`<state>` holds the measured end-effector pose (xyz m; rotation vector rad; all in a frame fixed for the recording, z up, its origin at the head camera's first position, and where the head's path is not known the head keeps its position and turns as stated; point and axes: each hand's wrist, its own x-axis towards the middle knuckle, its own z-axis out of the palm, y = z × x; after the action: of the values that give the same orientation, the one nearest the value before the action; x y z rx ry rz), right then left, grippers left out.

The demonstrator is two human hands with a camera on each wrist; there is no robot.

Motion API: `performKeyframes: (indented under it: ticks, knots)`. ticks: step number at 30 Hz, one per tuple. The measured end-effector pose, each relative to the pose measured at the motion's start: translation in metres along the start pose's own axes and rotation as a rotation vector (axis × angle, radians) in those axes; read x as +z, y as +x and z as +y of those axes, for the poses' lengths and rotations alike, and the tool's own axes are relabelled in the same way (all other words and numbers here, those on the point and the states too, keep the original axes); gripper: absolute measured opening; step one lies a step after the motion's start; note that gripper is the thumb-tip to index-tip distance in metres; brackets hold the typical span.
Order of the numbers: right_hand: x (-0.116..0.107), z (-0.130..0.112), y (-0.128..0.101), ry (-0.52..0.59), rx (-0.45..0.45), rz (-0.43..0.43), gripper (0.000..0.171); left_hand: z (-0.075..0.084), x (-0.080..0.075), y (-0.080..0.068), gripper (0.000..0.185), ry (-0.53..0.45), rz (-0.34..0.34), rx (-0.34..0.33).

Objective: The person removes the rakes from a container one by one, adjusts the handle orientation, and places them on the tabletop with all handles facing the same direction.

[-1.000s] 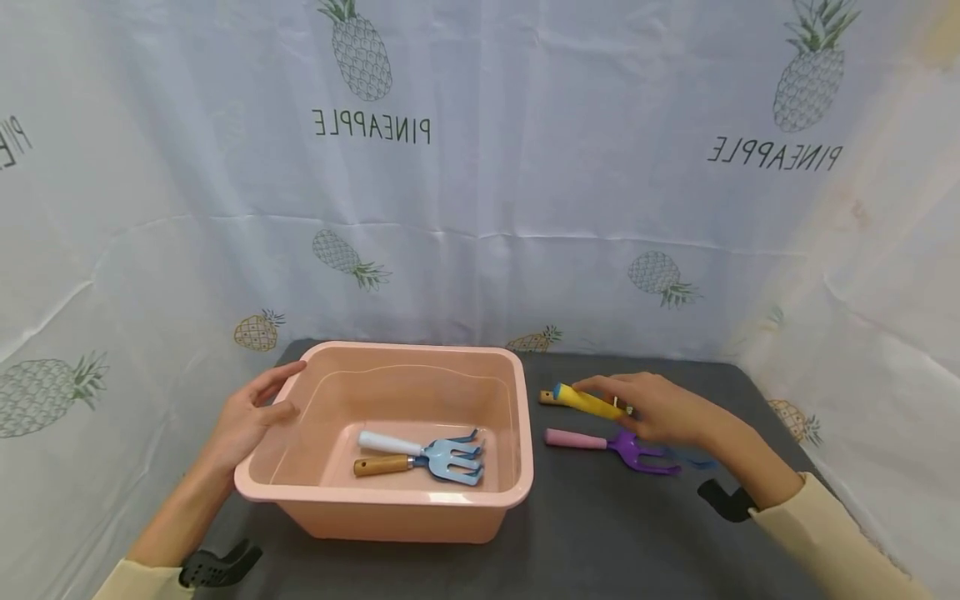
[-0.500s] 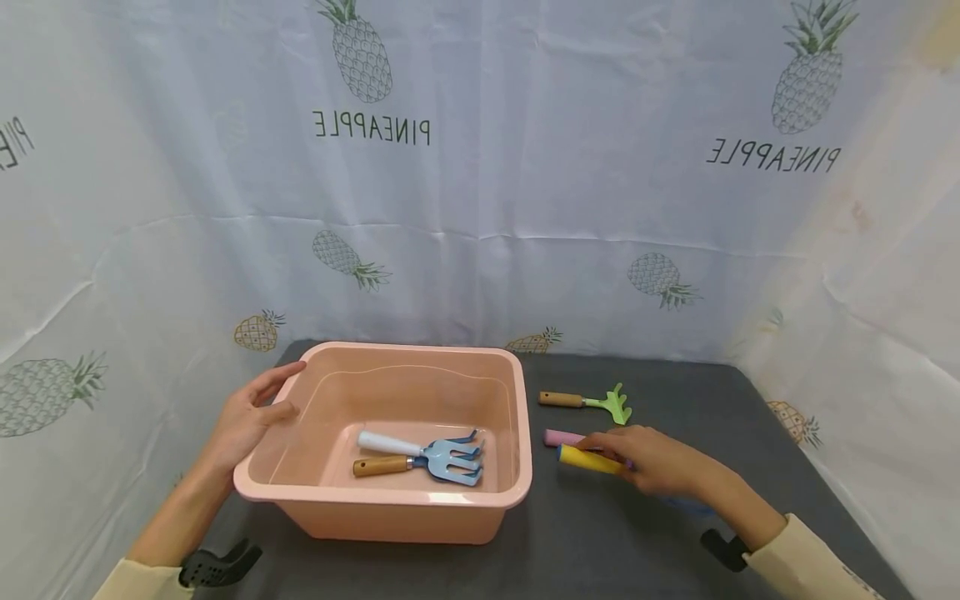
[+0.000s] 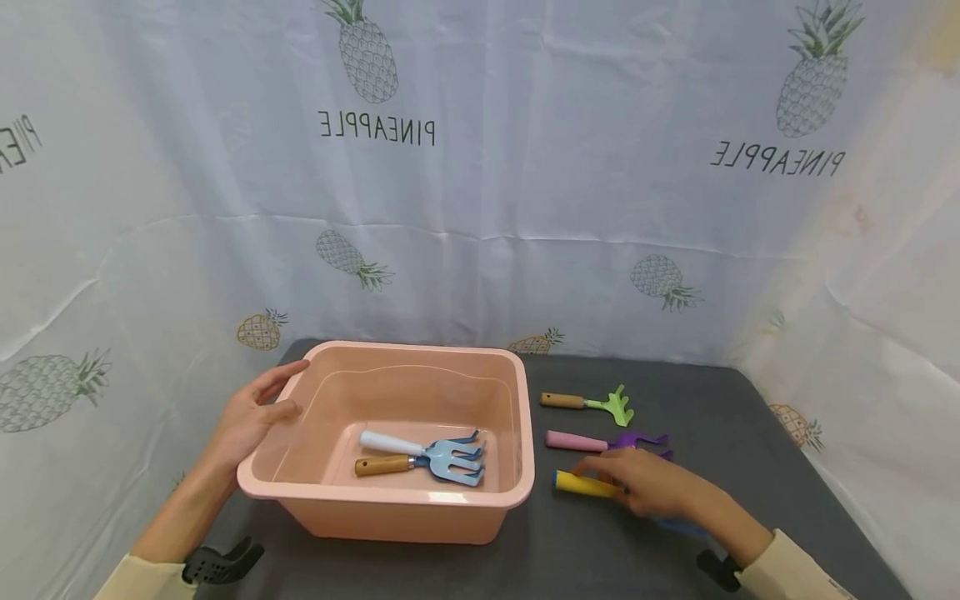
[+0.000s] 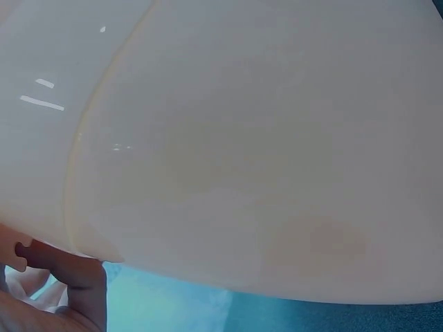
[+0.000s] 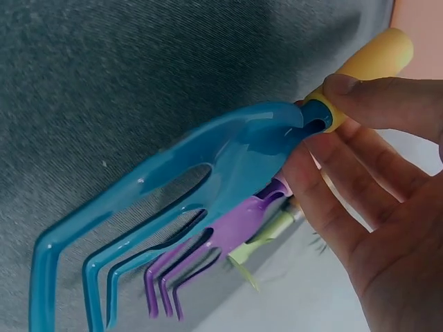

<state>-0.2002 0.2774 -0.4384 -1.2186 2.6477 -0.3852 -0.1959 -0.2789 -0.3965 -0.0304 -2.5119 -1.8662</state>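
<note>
My left hand (image 3: 251, 421) grips the left rim of a pink plastic tub (image 3: 401, 497), thumb over the edge. Inside the tub lie a light-blue garden fork (image 3: 453, 461) with a wooden handle and a white-handled tool (image 3: 386, 442), partly overlapping. My right hand (image 3: 660, 482) is low over the table at right. It pinches the yellow handle (image 5: 377, 59) of a blue hand rake (image 5: 235, 145) near its neck. In the head view the rake's head is mostly hidden by the hand. Just beyond lies a purple hand rake (image 3: 577, 441) with a pink handle, partly covered by the hand.
A green hand rake (image 3: 615, 405) with a wooden handle lies farther back on the dark grey table (image 3: 585, 558). White curtain (image 3: 480, 167) with printed pineapples hangs behind and at both sides. The tub's right wall stands left of the tool handles.
My right hand has brought the yellow-handled rake toward me and lower, past the purple rake. The green rake's head has come into view. My left hand stays on the tub.
</note>
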Motion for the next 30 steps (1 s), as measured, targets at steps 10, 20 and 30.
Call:
performKeyframes:
  ticks: [10, 20, 30]
  knots:
    - [0.011, 0.002, -0.001, 0.027, 0.044, -0.029, 0.069, 0.000, 0.000, -0.001, 0.068, 0.003, 0.010, 0.004]
    - [0.015, 0.000, 0.000, 0.019, 0.072, -0.040, 0.068, 0.000, -0.001, -0.002, 0.068, 0.017, 0.015, 0.021]
    - [0.019, 0.003, -0.002, 0.015, 0.059, -0.022, 0.070, 0.001, 0.000, 0.000, 0.068, 0.022, 0.008, 0.005]
